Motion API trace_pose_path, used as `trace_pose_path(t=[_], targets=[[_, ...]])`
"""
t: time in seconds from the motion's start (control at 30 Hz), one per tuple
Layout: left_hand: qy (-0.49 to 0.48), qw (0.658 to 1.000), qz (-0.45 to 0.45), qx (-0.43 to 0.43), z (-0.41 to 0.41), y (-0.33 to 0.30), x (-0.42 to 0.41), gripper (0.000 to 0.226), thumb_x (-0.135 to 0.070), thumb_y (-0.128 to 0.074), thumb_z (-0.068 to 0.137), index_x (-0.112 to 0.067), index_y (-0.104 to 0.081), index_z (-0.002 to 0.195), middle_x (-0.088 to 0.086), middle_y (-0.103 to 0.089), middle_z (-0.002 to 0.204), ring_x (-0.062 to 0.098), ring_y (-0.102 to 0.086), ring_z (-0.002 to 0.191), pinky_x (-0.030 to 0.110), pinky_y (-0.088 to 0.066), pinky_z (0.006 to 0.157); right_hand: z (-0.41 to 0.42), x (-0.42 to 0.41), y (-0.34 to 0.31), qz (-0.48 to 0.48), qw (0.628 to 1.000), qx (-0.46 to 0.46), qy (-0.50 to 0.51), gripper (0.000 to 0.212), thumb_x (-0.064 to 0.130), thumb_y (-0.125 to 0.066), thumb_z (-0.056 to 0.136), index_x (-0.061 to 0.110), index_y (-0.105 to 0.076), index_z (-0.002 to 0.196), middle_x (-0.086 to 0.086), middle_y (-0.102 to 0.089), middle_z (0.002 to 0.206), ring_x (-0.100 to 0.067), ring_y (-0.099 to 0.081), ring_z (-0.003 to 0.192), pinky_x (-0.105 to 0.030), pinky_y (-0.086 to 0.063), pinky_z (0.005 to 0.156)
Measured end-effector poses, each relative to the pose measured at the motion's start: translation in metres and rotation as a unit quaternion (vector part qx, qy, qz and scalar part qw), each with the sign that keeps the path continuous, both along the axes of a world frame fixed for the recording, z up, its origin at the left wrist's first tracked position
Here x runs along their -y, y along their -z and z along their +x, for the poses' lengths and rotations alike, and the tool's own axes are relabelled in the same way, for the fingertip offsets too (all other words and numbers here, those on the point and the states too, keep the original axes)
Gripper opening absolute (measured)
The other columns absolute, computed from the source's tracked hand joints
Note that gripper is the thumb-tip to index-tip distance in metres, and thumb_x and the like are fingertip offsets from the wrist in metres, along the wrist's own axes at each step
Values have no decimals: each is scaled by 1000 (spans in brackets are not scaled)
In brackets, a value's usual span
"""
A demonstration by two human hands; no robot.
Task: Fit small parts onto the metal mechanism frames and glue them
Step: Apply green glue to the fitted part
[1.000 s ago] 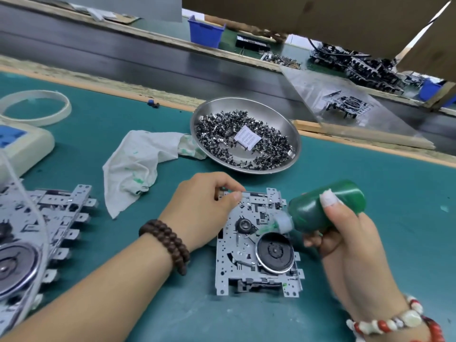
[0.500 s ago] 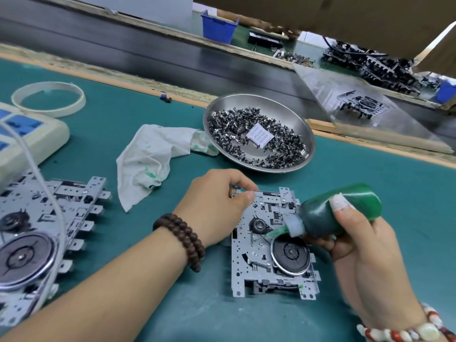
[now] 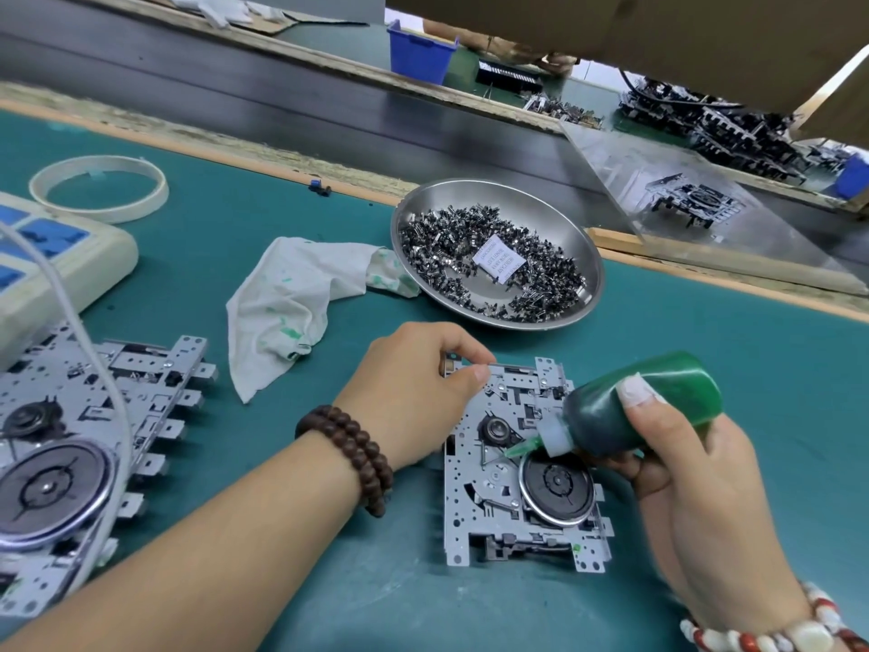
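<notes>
Nearest the camera, on the teal mat (image 3: pixel 705 350), lay the metal mechanism frame (image 3: pixel 510 468) being worked on, flat with its dark flywheel (image 3: pixel 555 482) uppermost, probably so glue could be dropped straight down onto its fittings. The right hand (image 3: pixel 696 482) was wrapped round a green glue bottle (image 3: pixel 635 407), thumb pressed on its flank as if to squeeze, and held it tipped down to the left so that the green nozzle (image 3: pixel 522 448) came to the plate between the small pulley (image 3: pixel 494 429) and the flywheel; whether the tip actually touched the metal could not be told. The left hand (image 3: pixel 414 392) curled over the frame's far left corner, fingertips pinching the upper edge, apparently to keep the piece from sliding under the nozzle. To the left, more frames (image 3: pixel 80 454) lay side by side with a white cable (image 3: pixel 94 369) trailing across them. Just beyond the hands sat a white rag (image 3: pixel 291 294) smeared with green, handy for wiping spills, and a steel dish (image 3: pixel 498 254) heaped with small dark parts (image 3: pixel 451 256) and a paper label (image 3: pixel 498 265), within easy reach of either hand. Farther left were a beige box (image 3: pixel 70 261) with blue panels and a pale ring (image 3: pixel 98 188). Past the mat's edge ran a dark belt (image 3: pixel 282 101), and beyond it stood a blue bin (image 3: pixel 421 51).
</notes>
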State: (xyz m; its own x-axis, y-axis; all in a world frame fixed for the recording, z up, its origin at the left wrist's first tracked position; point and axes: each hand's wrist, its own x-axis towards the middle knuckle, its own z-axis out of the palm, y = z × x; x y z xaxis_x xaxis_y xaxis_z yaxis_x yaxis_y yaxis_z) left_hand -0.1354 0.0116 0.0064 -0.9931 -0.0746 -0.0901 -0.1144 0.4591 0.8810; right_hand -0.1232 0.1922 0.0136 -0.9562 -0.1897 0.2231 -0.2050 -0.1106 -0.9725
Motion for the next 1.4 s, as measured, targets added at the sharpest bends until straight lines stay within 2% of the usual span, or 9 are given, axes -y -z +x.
trace_pose_path(t=[0.47,0.6,0.7,0.9,1.07,1.13,1.23,1.3,1.4], targets=[[6,1000,14,-6,0,0,0,13,-29,-57,89,-35,-61,79,-8,-50,55,2,-42,26,11,-32,34,-1,-3,0,78,995,-3,65,53,68,-73,56,23,-70,84,-4,-69,78,-21,-67,73,-27,-56,64],[8,1000,-12,-12,1,1,0,12,-31,-56,89,-37,-60,78,-10,-50,60,-1,-45,34,13,-34,38,0,-4,0,100,992,-9,74,58,68,-73,56,18,-67,86,-11,-69,82,-31,-67,78,-37,-57,70],[10,1000,-20,-17,1,1,0,11,-32,-56,89,-37,-60,80,-11,-49,63,-1,-47,45,17,-34,43,2,-3,-4,123,989,-31,72,47,52,-71,64,9,-63,83,-14,-69,82,-32,-66,78,-46,-56,74],[17,999,-14,-26,0,2,0,15,-29,-57,88,-38,-58,76,-11,-51,63,3,-47,49,17,-36,45,4,11,-32,219,969,-108,36,27,47,-59,68,21,-59,77,6,-66,74,-3,-61,65,-10,-45,60],[15,999,-29,-35,0,1,0,17,-26,-56,86,-39,-58,75,-11,-58,70,2,-48,60,16,-35,56,-1,23,-43,275,950,-147,12,27,48,-60,66,24,-57,79,9,-64,73,-1,-57,60,-10,-44,55],[16,999,-23,-33,1,2,0,15,-29,-57,87,-38,-58,76,-12,-55,68,1,-47,58,17,-37,53,-5,15,-45,217,968,-113,56,30,46,-67,62,24,-59,80,8,-67,73,-4,-62,65,-15,-49,59],[19,999,-19,-31,1,3,1,11,-32,-56,89,-37,-59,80,-12,-50,65,1,-47,55,17,-36,48,-9,-12,-44,-16,995,30,89,29,39,-64,66,25,-58,90,5,-68,74,-7,-63,62,-16,-50,50],[20,999,-19,-30,0,4,1,9,-32,-55,89,-37,-59,82,-9,-50,64,5,-48,56,18,-37,48,-8,-31,-41,-106,982,117,99,26,40,-57,70,23,-63,89,5,-68,72,-3,-58,54,-11,-48,46],[19,999,-23,-30,0,4,1,5,-34,-55,90,-36,-58,93,-7,-49,63,5,-48,54,16,-38,49,-6,-48,-35,-202,946,240,85,33,44,-70,58,16,-72,75,-4,-63,68,-2,-50,46,-10,-47,43]])
